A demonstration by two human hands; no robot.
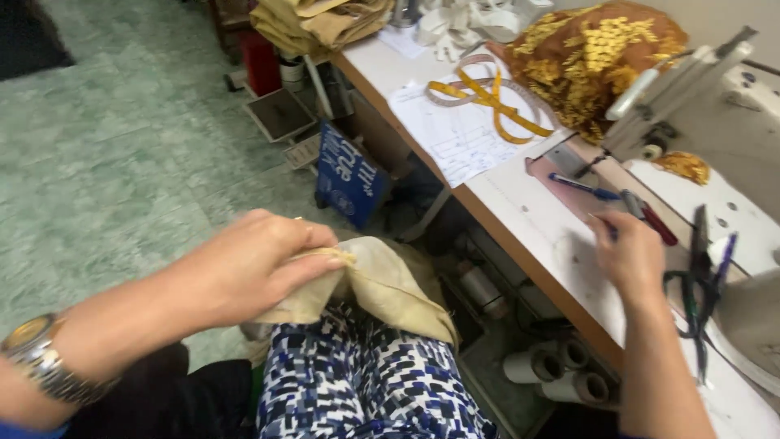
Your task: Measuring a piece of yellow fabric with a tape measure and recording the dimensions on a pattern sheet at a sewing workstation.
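Head view: left hand (248,268) fingers pinch beige cloth (382,284); right hand (630,252) fingers' grip unclear

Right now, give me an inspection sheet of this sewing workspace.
Surface: white table with wooden edge, mostly covered.
Job's things: beige fabric piece on the lap, pinched at its edge by the left hand.
Clutter: yellow measuring tape on a paper pattern sheet, blue pen, red-handled tool, scissors, gold patterned cloth.
Hands: left fingers closed on the fabric; right hand on the tabletop, a small item at its fingers, too small to tell.
Cables: nothing seen.
Surroundings: sewing machine, green floor, thread cones under the table.
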